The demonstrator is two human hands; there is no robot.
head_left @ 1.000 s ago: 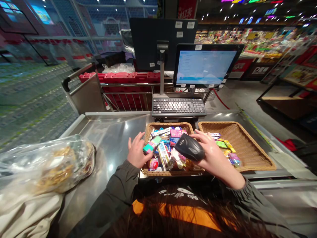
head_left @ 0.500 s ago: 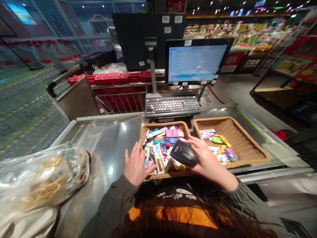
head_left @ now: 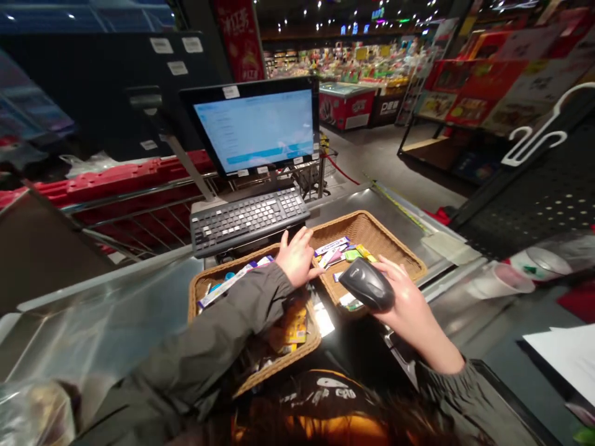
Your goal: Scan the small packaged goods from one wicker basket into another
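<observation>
My right hand [head_left: 400,297] is wrapped round a black handheld scanner [head_left: 367,284], over the near edge of the right wicker basket [head_left: 390,241]. That basket holds several small packets, among them a green one [head_left: 353,254] and a white-and-purple one [head_left: 331,246]. My left hand [head_left: 297,257] reaches across the left wicker basket [head_left: 297,356] to where the two baskets meet, its fingers apart and nothing seen in it. My left sleeve hides much of the left basket, where a long white packet [head_left: 225,285] and a yellow packet [head_left: 295,325] show.
Behind the baskets stand a keyboard [head_left: 251,217] and a lit monitor [head_left: 260,130]. A plastic bag [head_left: 35,412] lies at the lower left. Plastic cups [head_left: 504,280] and white paper [head_left: 564,356] are at the right.
The view has turned right. My left hand has moved from the left basket's left side to the gap between the baskets. The scanner in my right hand is now over the right basket.
</observation>
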